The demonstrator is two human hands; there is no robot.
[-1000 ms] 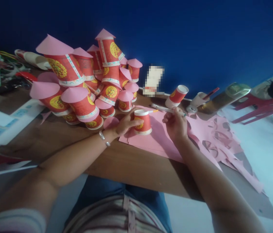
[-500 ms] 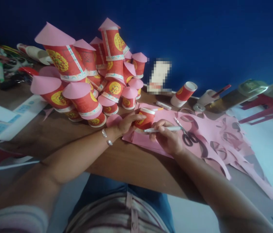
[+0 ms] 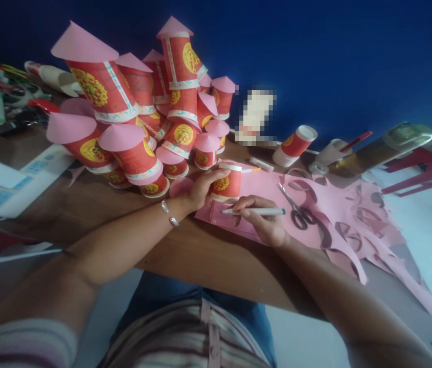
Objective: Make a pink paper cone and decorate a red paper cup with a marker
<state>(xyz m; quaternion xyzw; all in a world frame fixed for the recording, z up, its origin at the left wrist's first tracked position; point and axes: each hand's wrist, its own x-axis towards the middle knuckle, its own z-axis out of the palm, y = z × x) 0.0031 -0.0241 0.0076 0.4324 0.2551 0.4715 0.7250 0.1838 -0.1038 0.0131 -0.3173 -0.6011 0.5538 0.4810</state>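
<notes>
My left hand (image 3: 203, 190) is wrapped round a red paper cup (image 3: 231, 184) with a yellow emblem and white bands, which stands nearly upright over pink paper. A slim white marker (image 3: 267, 211) is pinched in my right hand (image 3: 258, 220), its tip pointing left, just below the cup's lower edge and apart from it. Pink paper sheets (image 3: 254, 232) lie under both. Beside my left hand is a flat pink paper piece (image 3: 180, 186). Black-handled scissors (image 3: 299, 217) lie part open on the pink paper to the right.
Stacked red cups with pink cone tops (image 3: 126, 148) rise at the left. Farther right stand another red cup (image 3: 296, 145), a white cup (image 3: 330, 152) and a tape roll (image 3: 318, 167). Cut pink scraps (image 3: 357, 220) cover the right side. A white power strip (image 3: 26, 181) lies left.
The cup has turned more upright in my left hand. My right hand and the marker have moved slightly down, away from the cup. The view has shifted a little.
</notes>
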